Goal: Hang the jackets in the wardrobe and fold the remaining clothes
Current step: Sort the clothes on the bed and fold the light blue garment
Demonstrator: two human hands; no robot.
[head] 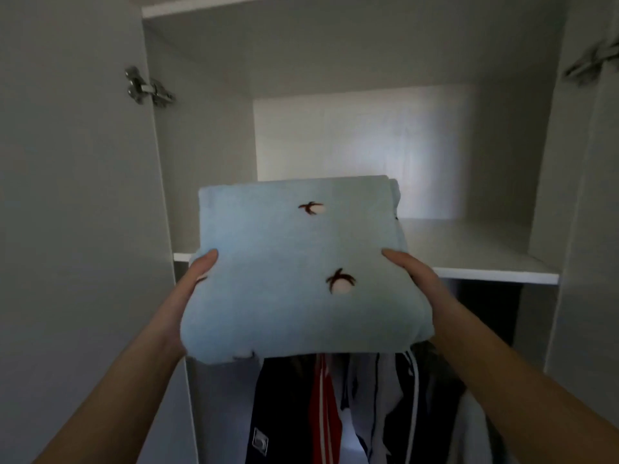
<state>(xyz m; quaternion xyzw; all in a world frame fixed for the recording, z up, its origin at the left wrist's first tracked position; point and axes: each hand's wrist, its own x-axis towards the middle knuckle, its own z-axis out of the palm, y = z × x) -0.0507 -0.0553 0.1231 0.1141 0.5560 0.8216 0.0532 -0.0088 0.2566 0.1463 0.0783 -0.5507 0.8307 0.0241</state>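
The only label in sight is a small pale patch (260, 442) low on a dark jacket (288, 413), too small and blurred to read. The light blue folded garment (284, 249) carries two stitched motifs (341, 281), dark strokes over a pale round spot, with no lettering on them. At the left the wardrobe's left door (73, 195) stands open on a metal hinge (147, 87). Inside the white wardrobe (207, 155) a shelf (469, 249) crosses at mid height. Under it hang the jackets: the dark one, a red one with white stripes (323, 406) and a white and navy one (385, 396). The right door (589, 229) is open too, and its hinge (589, 63) is blurred. The garment is held up in front of the shelf, hiding the left part of the shelf's front edge and the tops of the jackets. Whether its far edge touches the shelf cannot be told. The left hand (196, 283) grips the garment's left side, thumb laid on top and fingers hidden beneath. The right hand (412, 272) grips the right side the same way, thumb on top, fingers out of sight under the cloth.
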